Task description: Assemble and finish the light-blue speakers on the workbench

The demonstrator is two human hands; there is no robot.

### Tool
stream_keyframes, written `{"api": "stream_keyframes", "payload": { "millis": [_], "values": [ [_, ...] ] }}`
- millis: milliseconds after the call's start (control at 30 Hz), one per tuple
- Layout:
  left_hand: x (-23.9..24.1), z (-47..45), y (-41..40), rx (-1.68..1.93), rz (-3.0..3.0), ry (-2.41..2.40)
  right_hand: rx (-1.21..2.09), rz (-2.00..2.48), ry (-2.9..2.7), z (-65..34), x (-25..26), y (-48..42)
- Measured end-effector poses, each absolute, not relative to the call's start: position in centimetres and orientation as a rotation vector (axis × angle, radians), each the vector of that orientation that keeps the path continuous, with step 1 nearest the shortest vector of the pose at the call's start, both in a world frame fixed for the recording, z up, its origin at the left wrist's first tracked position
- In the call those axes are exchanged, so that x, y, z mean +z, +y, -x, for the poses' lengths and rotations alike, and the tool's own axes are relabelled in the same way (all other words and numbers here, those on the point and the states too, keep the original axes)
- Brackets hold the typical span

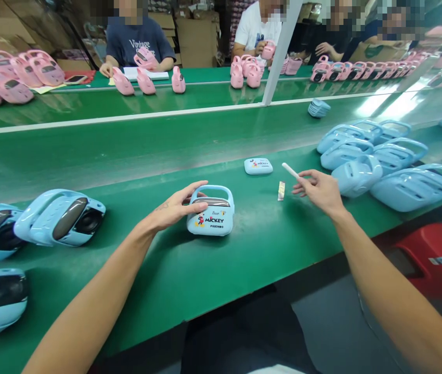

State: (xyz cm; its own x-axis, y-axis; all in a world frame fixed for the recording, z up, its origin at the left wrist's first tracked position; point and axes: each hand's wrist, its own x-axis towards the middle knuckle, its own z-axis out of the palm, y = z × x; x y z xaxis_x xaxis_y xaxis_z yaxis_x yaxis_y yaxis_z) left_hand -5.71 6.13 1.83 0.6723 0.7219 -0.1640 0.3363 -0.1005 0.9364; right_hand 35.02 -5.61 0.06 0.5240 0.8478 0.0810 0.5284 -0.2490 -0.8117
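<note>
White glare (pixel 404 104) on glossy green belt (pixel 146 132)

The bench (pixel 252 265) is green; the handled case (pixel 210 214) is pale blue, its front (pixel 210 224) bearing black lettering (pixel 214 221) and a red, black and yellow figure (pixel 200 220); the stick (pixel 290 170) is white; the stool (pixel 439 272) beyond the bench's front edge (pixel 263 284) is red.

1 panel (pixel 258 166) lies behind (and right of) the middle speaker (pixel 210 224).

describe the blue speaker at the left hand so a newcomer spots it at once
Look at the near side of the long green bench. There the left hand grips a blue speaker with a looped handle. Its front shows MICKEY, unlike the units either side; the loose printed panel lacks a handle.
</note>
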Motion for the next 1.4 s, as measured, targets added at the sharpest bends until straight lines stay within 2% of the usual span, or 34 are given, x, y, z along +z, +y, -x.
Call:
{"api": "stream_keyframes", "payload": {
  "millis": [133, 300, 567, 833, 1400],
  "values": [
    [2.7, 6.3, 6.2, 0.247, -1.785, 0.909, 0.707, 1.498, -0.936, -31.3, -0.1, -6.9],
    [4.3, 4.9, 4.1, 0.281, -2.193, 0.914, 0.904, 1.415, -1.250, -26.5, 0.1, -8.6],
    [4.3, 3.5, 2.9, 0.121, -2.362, 0.826, 0.557, 1.646, -1.910, -22.6, 0.8, -8.9],
    [4.2, 3.5, 3.2, 0.062, -2.435, 0.835, 0.623, 1.857, -2.060, -21.1, 2.1, -8.0],
    [4.4, 2.7, 2.5, 0.101, -2.614, 0.763, 0.568, 1.884, -2.318, -20.1, 3.7, -6.9]
  ]
}}
